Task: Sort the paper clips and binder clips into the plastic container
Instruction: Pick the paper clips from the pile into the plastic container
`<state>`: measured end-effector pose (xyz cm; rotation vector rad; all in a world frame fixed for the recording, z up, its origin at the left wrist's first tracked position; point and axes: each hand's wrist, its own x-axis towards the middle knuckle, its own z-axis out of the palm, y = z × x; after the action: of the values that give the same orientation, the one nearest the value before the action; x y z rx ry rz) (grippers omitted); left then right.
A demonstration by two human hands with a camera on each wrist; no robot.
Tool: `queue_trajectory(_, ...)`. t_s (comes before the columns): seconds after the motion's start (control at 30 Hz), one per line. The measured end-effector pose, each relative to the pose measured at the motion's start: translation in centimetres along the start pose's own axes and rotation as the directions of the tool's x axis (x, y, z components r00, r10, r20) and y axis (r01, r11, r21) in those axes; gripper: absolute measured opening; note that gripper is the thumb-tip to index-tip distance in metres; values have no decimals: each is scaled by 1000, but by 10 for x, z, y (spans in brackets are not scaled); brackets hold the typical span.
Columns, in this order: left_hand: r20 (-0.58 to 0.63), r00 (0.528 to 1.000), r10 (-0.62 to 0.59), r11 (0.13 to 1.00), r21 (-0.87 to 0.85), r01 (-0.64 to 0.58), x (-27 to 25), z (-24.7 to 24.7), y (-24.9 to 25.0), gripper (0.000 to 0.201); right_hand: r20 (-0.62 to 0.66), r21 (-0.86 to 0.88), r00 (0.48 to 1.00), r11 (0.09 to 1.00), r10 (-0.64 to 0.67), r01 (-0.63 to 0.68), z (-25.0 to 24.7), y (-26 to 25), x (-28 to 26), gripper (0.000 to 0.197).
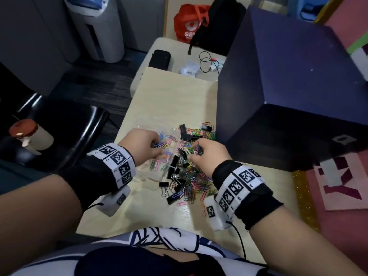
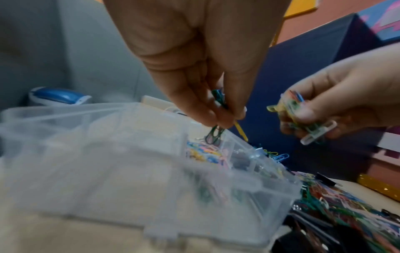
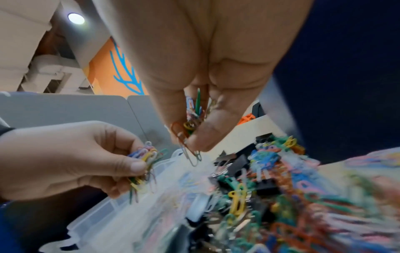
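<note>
A clear plastic container [image 1: 143,177] with compartments lies on the pale table, and one compartment holds coloured paper clips [image 2: 205,155]. My left hand [image 1: 159,146] hovers over it and pinches a small bunch of paper clips [image 2: 216,135]. To the container's right lies a mixed pile of coloured paper clips [image 1: 196,183] and black binder clips [image 1: 164,185]. Above that pile my right hand [image 1: 194,152] pinches another bunch of paper clips [image 3: 190,126]. In the right wrist view the left hand [image 3: 138,168] holds its bunch just over the container's rim [image 3: 121,210].
A large dark blue box [image 1: 288,86] stands right beside the pile. A black chair [image 1: 69,126] and a red-lidded jar [image 1: 25,132] are at the left. A black pouch [image 1: 159,58], a cable [image 1: 207,60] and a red bag [image 1: 189,22] lie further back.
</note>
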<state>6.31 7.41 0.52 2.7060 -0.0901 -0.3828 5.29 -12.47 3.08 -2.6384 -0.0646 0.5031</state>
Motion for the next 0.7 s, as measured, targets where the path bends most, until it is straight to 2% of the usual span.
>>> queue_trajectory(0.13, 58, 998, -23, 999, -28, 24, -5, 3, -6, 33, 0, 116, 1000, 993, -18, 18, 15, -24, 17, 34)
queue_trajectory(0.23, 63, 998, -26, 998, -47, 29, -6, 5, -8, 39, 82, 306, 997, 952, -11, -15, 26, -29, 27, 48)
queue_trajectory(0.3, 71, 997, -29, 996, -79, 35, -7, 6, -10, 40, 117, 369, 993, 929, -16, -29, 28, -26, 29, 52)
queue_trajectory(0.37, 53, 998, -28, 995, -90, 33, -7, 7, -11, 38, 50, 282, 999, 959, -12, -3, 24, -15, 31, 46)
queue_trajectory(0.47, -11, 1000, -3, 999, -48, 3, -5, 6, -8, 29, -48, 5, 998, 999, 50, -50, 15, 9, 28, 34)
queue_trajectory(0.57, 15, 997, 77, 997, 20, -77, -6, 7, 5, 25, 45, -201, 997, 978, 67, -56, 21, 36, 19, 47)
queue_trajectory(0.63, 90, 980, 178, 981, 58, -184, -11, 14, 19, 25, 153, -252, 988, 967, 22, 18, 32, 51, 11, 66)
queue_trajectory(0.7, 169, 941, 295, 945, 92, -313, -17, 25, 35, 27, 197, -253, 979, 967, 44, 7, 38, 60, 1, 78)
